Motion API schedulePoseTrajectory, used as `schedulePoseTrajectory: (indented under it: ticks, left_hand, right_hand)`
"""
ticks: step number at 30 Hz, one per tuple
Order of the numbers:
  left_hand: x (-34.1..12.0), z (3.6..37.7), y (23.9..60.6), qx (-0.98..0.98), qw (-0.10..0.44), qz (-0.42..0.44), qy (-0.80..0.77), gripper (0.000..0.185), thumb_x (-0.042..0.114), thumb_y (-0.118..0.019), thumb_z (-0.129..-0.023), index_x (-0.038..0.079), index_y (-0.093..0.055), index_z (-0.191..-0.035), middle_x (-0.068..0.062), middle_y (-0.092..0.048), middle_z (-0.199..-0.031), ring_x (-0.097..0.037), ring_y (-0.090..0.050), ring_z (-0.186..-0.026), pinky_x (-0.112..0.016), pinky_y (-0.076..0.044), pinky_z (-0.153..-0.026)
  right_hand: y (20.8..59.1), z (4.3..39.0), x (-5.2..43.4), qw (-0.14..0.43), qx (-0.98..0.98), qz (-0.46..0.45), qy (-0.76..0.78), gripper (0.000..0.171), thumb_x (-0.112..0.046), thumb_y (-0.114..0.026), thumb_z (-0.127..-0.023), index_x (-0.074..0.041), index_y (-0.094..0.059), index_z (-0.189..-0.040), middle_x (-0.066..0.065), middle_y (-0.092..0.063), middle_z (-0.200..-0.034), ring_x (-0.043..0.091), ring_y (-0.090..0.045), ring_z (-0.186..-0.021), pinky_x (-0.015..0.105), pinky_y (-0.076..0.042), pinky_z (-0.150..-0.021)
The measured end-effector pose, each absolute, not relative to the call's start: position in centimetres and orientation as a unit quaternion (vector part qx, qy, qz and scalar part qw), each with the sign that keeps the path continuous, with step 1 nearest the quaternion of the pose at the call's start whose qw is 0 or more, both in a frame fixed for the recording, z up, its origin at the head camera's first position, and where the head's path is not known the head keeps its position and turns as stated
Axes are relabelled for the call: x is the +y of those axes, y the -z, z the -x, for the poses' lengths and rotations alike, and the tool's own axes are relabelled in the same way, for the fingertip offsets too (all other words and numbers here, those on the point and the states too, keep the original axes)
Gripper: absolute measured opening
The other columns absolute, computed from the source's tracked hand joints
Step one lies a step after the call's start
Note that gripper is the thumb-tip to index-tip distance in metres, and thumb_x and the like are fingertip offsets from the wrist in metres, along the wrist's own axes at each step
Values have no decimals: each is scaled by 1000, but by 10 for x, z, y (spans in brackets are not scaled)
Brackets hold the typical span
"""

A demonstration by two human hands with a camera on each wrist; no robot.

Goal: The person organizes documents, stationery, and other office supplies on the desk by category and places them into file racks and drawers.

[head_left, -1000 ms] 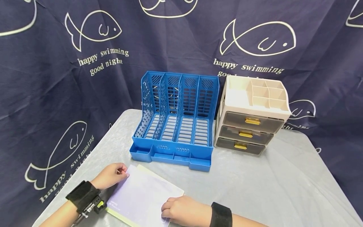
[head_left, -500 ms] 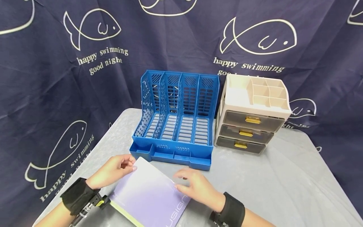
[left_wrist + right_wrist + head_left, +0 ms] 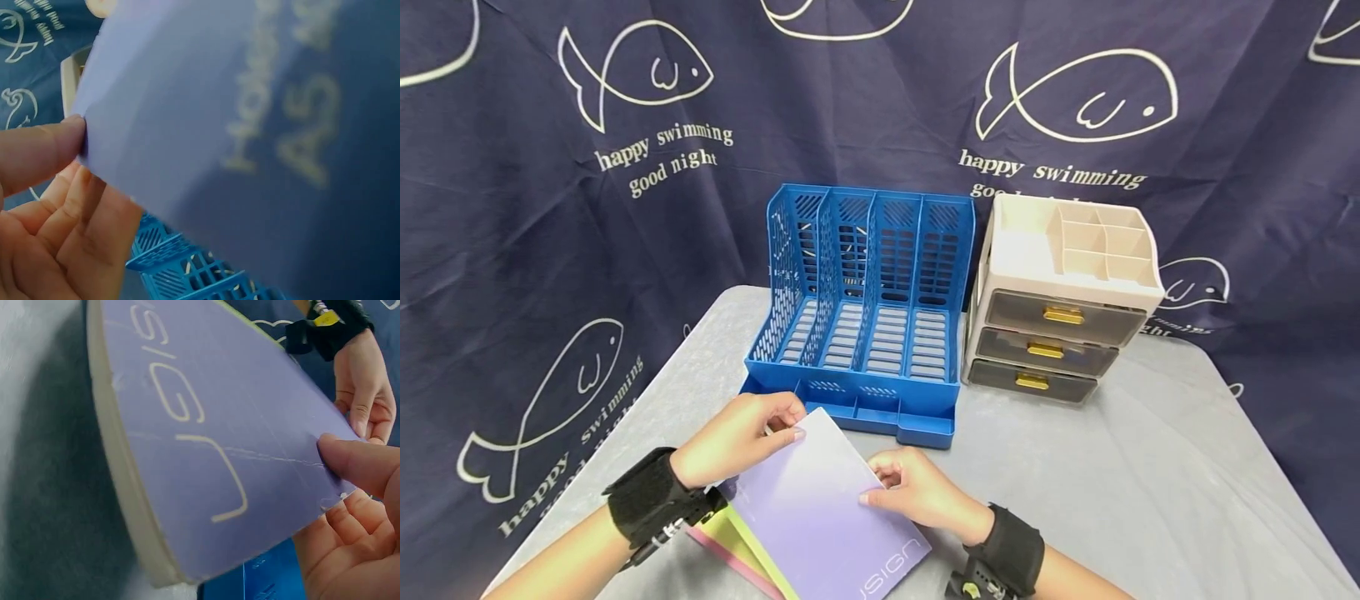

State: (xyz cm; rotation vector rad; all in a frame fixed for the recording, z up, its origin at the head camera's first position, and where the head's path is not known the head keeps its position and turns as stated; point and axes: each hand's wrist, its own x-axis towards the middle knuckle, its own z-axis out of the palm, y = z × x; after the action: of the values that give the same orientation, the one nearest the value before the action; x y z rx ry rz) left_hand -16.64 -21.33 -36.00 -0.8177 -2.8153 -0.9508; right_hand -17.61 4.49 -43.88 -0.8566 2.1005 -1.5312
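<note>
A purple notebook (image 3: 831,517) with pale lettering is lifted and tilted between both hands. My left hand (image 3: 741,437) pinches its upper left corner, thumb on the cover and fingers behind. At the right edge, my right hand (image 3: 925,492) pinches the cover the same way; the right wrist view shows the thick block of pages beside the lettered cover (image 3: 219,425). Below the notebook's left side, a yellow item (image 3: 730,537) and a pink edge (image 3: 730,563) show on the table, mostly hidden.
A blue file rack (image 3: 865,333) with upright dividers and front trays stands just beyond the hands. To its right is a cream drawer organizer (image 3: 1063,283) with gold handles. A dark blue fish-print cloth (image 3: 850,108) hangs behind the grey table (image 3: 1150,483).
The purple notebook has risen and moved right and away, uncovering the pink edge. My left hand moved right with its corner. My right hand went from the lower cover to the right edge.
</note>
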Motion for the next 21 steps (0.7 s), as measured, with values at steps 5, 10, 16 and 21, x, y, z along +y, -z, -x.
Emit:
schedulePoseTrajectory:
  ticks: [5, 10, 16, 21]
  left_hand:
    - [-211, 169, 360, -912, 39, 271, 305, 9, 11, -68, -86, 13, -65, -94, 6, -67, -85, -2, -62, -73, -22, -53, -66]
    - [-213, 169, 353, -908, 90, 263, 314, 27, 15, -70, -85, 7, -64, -110, -2, -70, -99, -10, -67, -81, -26, -55, -68]
    - [-214, 171, 347, -898, 129, 217, 361, 45, 13, -73, -82, 5, -57, -123, -9, -65, -116, -19, -64, -100, -33, -55, -79]
    - [-209, 177, 352, -856, 117, 194, 465, 46, 9, -71, -84, 4, -55, -127, -10, -66, -114, -16, -64, -100, -27, -54, -78]
  right_hand:
    - [440, 175, 48, 199, 754, 285, 557, 5, -4, -70, -81, -1, -69, -85, 2, -63, -73, 4, -52, -59, 17, -42, -51]
    - [434, 172, 61, 187, 756, 264, 568, 6, -5, -70, -81, -1, -69, -85, 4, -65, -73, 5, -54, -58, 19, -44, -52]
    - [420, 173, 83, 98, 761, 265, 583, 7, -2, -68, -80, 3, -67, -85, 10, -67, -77, 3, -58, -65, 22, -51, -58]
    - [408, 174, 97, 25, 772, 230, 592, 9, -1, -70, -80, 4, -67, -87, 12, -68, -76, 2, -59, -65, 23, -53, -58]
